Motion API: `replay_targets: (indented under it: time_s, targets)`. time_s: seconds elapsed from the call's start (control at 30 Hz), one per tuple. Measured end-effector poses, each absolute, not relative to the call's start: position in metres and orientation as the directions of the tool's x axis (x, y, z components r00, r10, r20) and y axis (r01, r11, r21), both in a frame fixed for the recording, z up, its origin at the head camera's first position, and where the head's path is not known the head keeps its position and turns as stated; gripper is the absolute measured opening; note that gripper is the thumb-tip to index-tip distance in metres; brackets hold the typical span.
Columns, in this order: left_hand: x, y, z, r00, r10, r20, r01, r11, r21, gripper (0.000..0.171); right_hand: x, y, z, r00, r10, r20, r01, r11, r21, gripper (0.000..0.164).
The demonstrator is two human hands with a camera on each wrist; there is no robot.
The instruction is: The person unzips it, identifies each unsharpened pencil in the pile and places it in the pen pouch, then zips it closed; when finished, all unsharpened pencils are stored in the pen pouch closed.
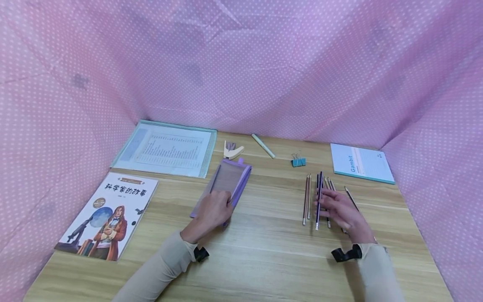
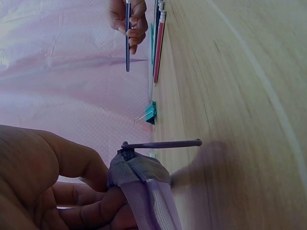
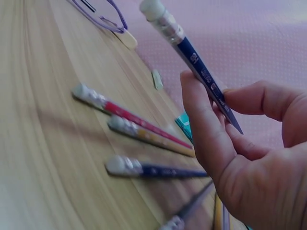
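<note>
My left hand (image 1: 214, 207) grips the near end of a purple mesh pencil case (image 1: 235, 167) lying on the table. In the left wrist view a dark zipper pull (image 2: 163, 144) sticks out from the case's gathered corner beside the fingers. My right hand (image 1: 343, 209) pinches a dark blue pencil (image 3: 204, 72) between thumb and fingers, lifted above the table with its white eraser end toward me. Beneath and beside that hand lie several pencils, among them a red pencil (image 3: 139, 120), a yellow pencil (image 3: 153, 139) and another dark blue pencil (image 3: 165, 171).
At the back stand a cream stapler (image 1: 235, 152), a pale green pen (image 1: 263, 146) and a teal binder clip (image 1: 298, 161). A notebook (image 1: 362, 163) lies at right. On the left are a document folder (image 1: 170, 147) and an illustrated book (image 1: 109, 218). Pink dotted cloth (image 1: 241, 75) surrounds the table.
</note>
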State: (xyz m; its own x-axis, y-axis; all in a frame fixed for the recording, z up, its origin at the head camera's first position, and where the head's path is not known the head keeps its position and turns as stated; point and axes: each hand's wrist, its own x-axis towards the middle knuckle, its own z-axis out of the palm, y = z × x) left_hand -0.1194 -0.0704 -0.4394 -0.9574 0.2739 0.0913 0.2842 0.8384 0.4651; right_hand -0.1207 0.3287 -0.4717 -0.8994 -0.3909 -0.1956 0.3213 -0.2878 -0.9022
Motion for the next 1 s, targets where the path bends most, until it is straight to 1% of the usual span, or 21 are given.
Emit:
replay_targets:
  time_s: [0.17,0.37,0.47,0.6,0.67,1.0]
  targets:
    - [-0.120,-0.070,-0.440,-0.957,0.271,0.108,0.289,0.836,0.466,0.029,-0.123,0.316,-0.469,-0.897,-0.367,-0.247,0.358,-0.273,-0.893,0.031]
    - [-0.119,-0.070,-0.439,-0.958,0.264,0.116,0.287,0.834,0.471,0.029,-0.126,0.298,-0.469,-0.889,-0.383,-0.250,0.366,-0.269,-0.891,0.030]
    - [-0.119,-0.070,-0.439,-0.957,0.263,0.123,0.290,0.834,0.471,0.029,-0.128,0.287,-0.469,-0.887,-0.374,-0.272,0.378,-0.249,-0.892,0.035]
    - [-0.119,-0.070,-0.440,-0.957,0.258,0.130,0.289,0.827,0.483,0.029,-0.129,0.272,-0.467,-0.885,-0.341,-0.318,0.401,-0.208,-0.892,0.051]
    - [-0.119,-0.070,-0.440,-0.958,0.257,0.127,0.286,0.821,0.494,0.029,-0.131,0.264,-0.467,-0.882,-0.328,-0.338,0.414,-0.198,-0.888,0.056]
    - [-0.120,-0.070,-0.440,-0.955,0.262,0.138,0.295,0.809,0.509,0.029,-0.135,0.228,-0.471,-0.867,-0.335,-0.368,0.446,-0.194,-0.874,0.056]
